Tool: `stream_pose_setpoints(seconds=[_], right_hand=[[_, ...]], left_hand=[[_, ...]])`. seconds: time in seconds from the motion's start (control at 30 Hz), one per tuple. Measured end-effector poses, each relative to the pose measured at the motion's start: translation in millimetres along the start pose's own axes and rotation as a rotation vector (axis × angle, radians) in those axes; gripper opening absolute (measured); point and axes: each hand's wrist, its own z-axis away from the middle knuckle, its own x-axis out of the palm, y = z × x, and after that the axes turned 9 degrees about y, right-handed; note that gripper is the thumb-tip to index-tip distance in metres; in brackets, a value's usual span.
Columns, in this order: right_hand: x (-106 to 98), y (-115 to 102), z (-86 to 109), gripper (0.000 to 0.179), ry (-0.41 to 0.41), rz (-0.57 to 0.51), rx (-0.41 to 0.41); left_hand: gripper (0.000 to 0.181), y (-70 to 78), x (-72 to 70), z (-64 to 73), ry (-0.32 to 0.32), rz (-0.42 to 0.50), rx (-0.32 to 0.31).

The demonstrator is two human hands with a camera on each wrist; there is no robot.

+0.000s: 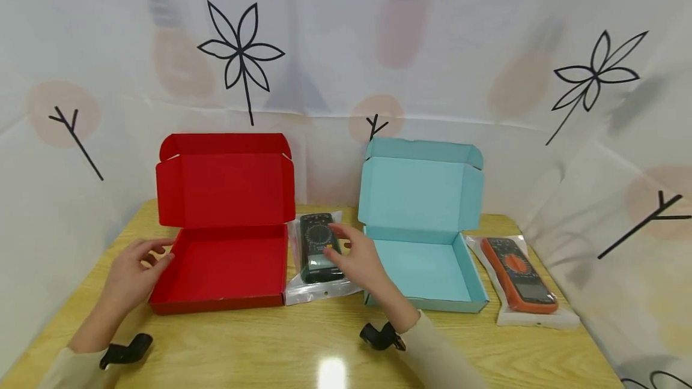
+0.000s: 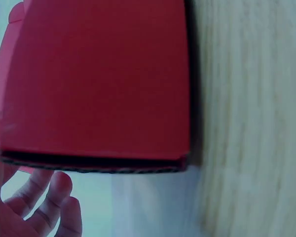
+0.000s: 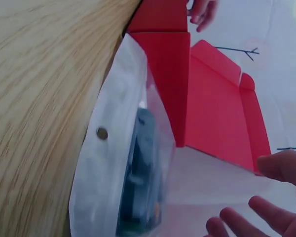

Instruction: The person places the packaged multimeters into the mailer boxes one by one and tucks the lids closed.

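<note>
An open red cardboard box (image 1: 227, 266) lies on the table with its lid raised at the back. My left hand (image 1: 130, 275) is at its left wall, thumb and fingertips right by the rim, fingers loosely bent. In the left wrist view those fingers (image 2: 52, 202) show beside the red wall. Right of the box lies a black multimeter (image 1: 319, 239) in a clear plastic bag (image 3: 101, 163). My right hand (image 1: 357, 257) is over the multimeter's right side, thumb and fingers spread apart. The right wrist view shows its fingers (image 3: 271, 212) above the bagged meter.
An open light blue box (image 1: 424, 269) stands right of the black multimeter, lid upright. Farther right, near the table's edge, lies an orange multimeter (image 1: 520, 275) in another clear bag. A patterned white cloth (image 1: 335, 35) hangs behind the wooden table (image 1: 259, 347).
</note>
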Motion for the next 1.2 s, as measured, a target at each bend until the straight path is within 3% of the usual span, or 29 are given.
stream_pose_setpoints(seconds=[0.2, 0.4, 0.73, 0.97, 1.2], right_hand=[[20, -1, -3.0, 0.048, 0.036, 0.065, 0.022], [39, -1, -4.4, 0.054, 0.086, 0.078, 0.094], [64, 6, -5.2, 0.064, 0.132, 0.343, 0.186], [75, 13, -6.3, 0.075, 0.099, 0.447, 0.221], [79, 17, -10.0, 0.091, 0.002, 0.505, 0.278]], left_hand=[[0.030, -6.6, 6.6, 2.6, -0.025, -0.004, -0.037], [0.031, -6.5, 9.7, 3.2, -0.029, -0.006, -0.047], [0.030, -7.9, 11.2, 5.1, -0.040, -0.009, -0.071], [0.030, -8.5, 12.0, 4.6, -0.055, -0.016, -0.093], [0.032, -5.7, 12.1, 5.5, -0.052, -0.024, -0.153]])
